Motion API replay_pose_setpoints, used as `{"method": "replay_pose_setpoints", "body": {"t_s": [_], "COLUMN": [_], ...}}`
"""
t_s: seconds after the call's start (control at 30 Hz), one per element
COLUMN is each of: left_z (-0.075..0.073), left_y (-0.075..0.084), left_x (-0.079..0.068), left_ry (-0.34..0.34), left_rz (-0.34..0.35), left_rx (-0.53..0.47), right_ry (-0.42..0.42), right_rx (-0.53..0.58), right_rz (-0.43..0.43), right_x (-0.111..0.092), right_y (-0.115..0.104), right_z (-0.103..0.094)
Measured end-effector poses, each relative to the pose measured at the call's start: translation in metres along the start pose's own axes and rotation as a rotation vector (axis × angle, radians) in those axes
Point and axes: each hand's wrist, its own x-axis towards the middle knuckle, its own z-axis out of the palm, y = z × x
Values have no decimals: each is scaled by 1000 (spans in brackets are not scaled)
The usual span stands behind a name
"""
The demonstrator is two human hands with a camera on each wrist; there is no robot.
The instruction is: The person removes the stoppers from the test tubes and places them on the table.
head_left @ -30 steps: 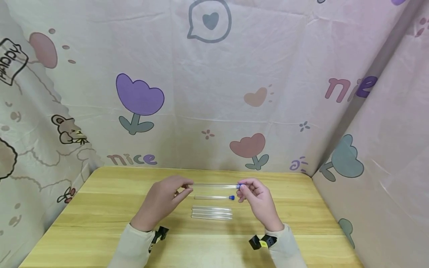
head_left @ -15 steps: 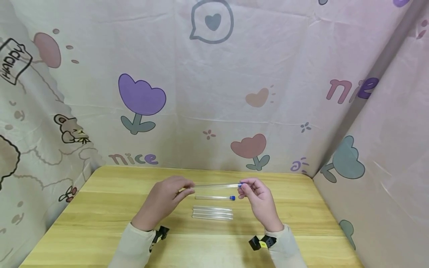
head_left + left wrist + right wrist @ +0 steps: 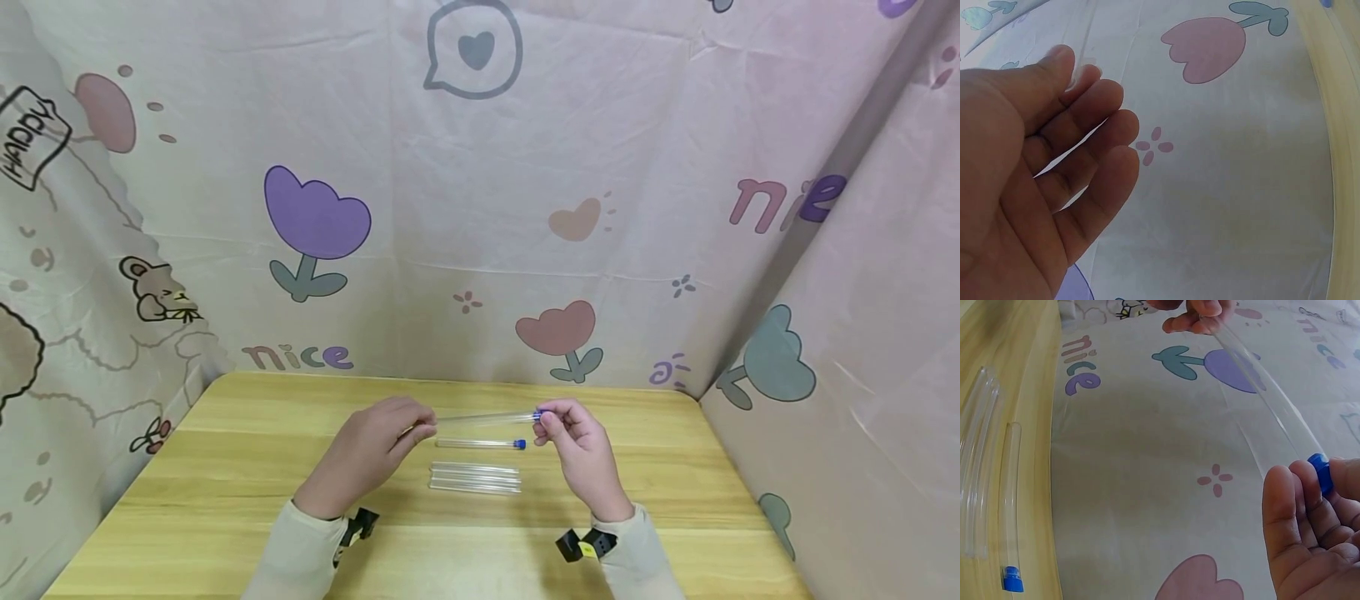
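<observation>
A clear test tube (image 3: 487,418) with a blue stopper (image 3: 1320,472) at its right end is held level above the table between both hands. My left hand (image 3: 375,442) pinches the tube's closed end between thumb and index finger. At the other end, the thumb and fingers of my right hand (image 3: 581,442) grip the blue stopper, which sits at the tube's mouth. Just below in the head view, a second test tube (image 3: 472,443) with its own blue stopper (image 3: 520,444) lies on the table.
Several clear tubes without stoppers (image 3: 474,477) lie side by side on the wooden table (image 3: 225,500), nearer the person than the stoppered one. A printed cloth (image 3: 450,208) hangs behind the table and along both sides. Each wrist wears a small black camera (image 3: 365,522).
Both hands stay at nearly the same spot with the tube between them. The tube's left end has dipped slightly, and the view has shifted a little.
</observation>
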Motion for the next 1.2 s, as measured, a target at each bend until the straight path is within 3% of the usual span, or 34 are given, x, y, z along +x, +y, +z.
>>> {"method": "replay_pose_setpoints", "body": {"t_s": [0.33, 0.7, 1.03, 1.2], "left_z": [1, 1, 1, 0], "left_y": [0, 0, 1, 1], "left_x": [0, -1, -1, -1], "left_ry": [40, 31, 13, 40], "left_rz": [35, 36, 7, -10], "left_rx": [-15, -10, -35, -66], "right_ry": [-7, -3, -7, -14], "right_rx": [-10, -23, -25, -44], "right_rz": [-35, -33, -19, -32], "right_x": [-1, -1, -2, -3], "right_y": [2, 3, 2, 3], "right_z": [1, 1, 2, 2]}}
